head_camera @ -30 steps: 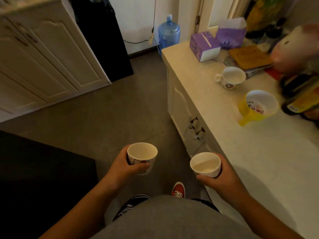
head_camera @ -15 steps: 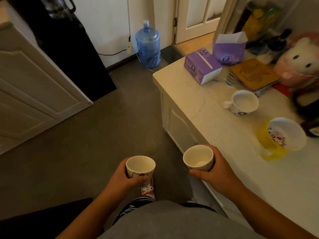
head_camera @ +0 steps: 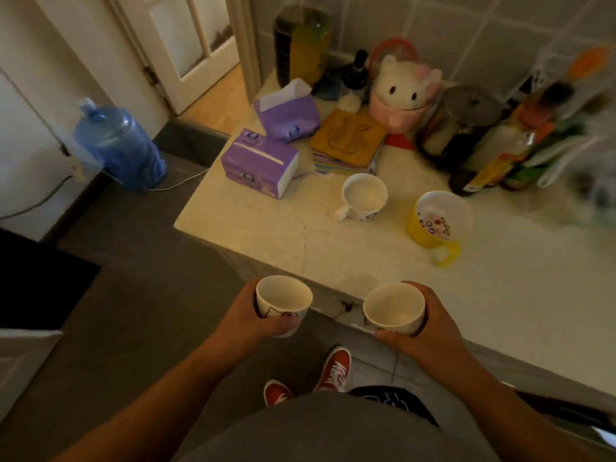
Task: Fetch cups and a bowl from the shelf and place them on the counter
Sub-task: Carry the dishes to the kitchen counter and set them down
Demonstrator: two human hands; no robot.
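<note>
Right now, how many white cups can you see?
3. The printed cup sits in the left hand, the other cup in the right hand, and the handled mug stands on the counter. The jars at the back could hide more.

Counter [head_camera: 300, 248]: mug [head_camera: 364, 197], yellow cup [head_camera: 436, 221], tissue box [head_camera: 258, 163].

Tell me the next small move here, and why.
Probably move both cups forward and set them on the bare counter before the white mug: the left hand grips the printed cup, the right hand the plain cup, both upright, empty, short of the counter's edge.
</note>
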